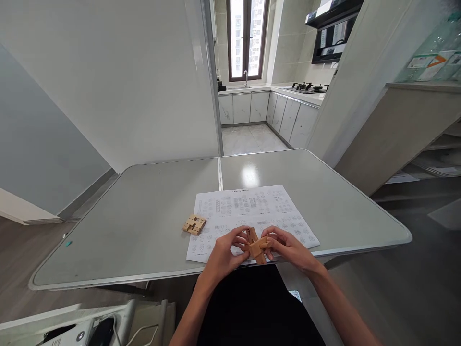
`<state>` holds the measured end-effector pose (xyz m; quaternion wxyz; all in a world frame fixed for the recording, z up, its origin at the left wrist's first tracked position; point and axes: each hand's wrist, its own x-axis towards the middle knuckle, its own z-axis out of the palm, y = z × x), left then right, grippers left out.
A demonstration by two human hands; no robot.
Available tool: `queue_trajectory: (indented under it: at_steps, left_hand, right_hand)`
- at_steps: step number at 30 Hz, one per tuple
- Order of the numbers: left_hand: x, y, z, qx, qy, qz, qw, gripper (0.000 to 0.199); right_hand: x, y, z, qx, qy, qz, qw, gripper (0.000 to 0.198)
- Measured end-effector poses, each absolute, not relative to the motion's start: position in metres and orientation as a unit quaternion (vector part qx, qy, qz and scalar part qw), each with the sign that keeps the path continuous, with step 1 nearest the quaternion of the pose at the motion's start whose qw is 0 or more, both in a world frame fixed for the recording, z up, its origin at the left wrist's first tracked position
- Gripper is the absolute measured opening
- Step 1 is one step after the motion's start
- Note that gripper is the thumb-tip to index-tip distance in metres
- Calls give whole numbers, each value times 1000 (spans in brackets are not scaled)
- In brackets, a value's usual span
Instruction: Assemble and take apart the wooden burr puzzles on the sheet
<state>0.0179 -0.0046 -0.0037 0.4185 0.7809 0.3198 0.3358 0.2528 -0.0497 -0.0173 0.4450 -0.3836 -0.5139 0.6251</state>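
Observation:
Between my hands, just over the table's near edge, is a small wooden interlocking puzzle made of crossed light-brown pieces. My left hand pinches it from the left with thumb and fingers. From the right, my right hand closes thumb and fingers on a piece that sticks out. Below them lies a white instruction sheet printed with rows of small diagrams. A second wooden puzzle, flat and squarish with slots, rests on the sheet's left edge. The fingers cover part of the held puzzle.
The grey-green folding table has a seam down its middle. A small teal bit lies near its left edge. At lower left stands a bin with a box and cables. Large plastic bottles stand on a shelf at right.

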Motion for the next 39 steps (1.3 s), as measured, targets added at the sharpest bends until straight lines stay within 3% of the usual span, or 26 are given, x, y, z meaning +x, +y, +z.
queue_trajectory:
  at_steps: [5,9,15,21,28,39]
  left_hand:
    - [23,-16,34,817,300,314,379,58]
    - [26,-32,66,836,282,284,374,90]
    - [35,-53,70,832,305,311,344,112]
    - [41,-66,74,842,292,321,321,103]
    - [41,-70,83,848,277,331,308,104]
    - [43,-74,91,867,266,341,246,103]
  right_hand:
    - [257,-60,-14,-376,-455,648,481,33]
    - [254,-66,-6,-370,-408,655,517,40]
    - [245,-76,-7,-386,-374,643,545,46]
    - [242,-86,-9,-386,-378,634,553,49]
    - [241,-88,-1,-365,-370,652,552,50]
    - [242,-91,5,-277,-361,688,566,30]
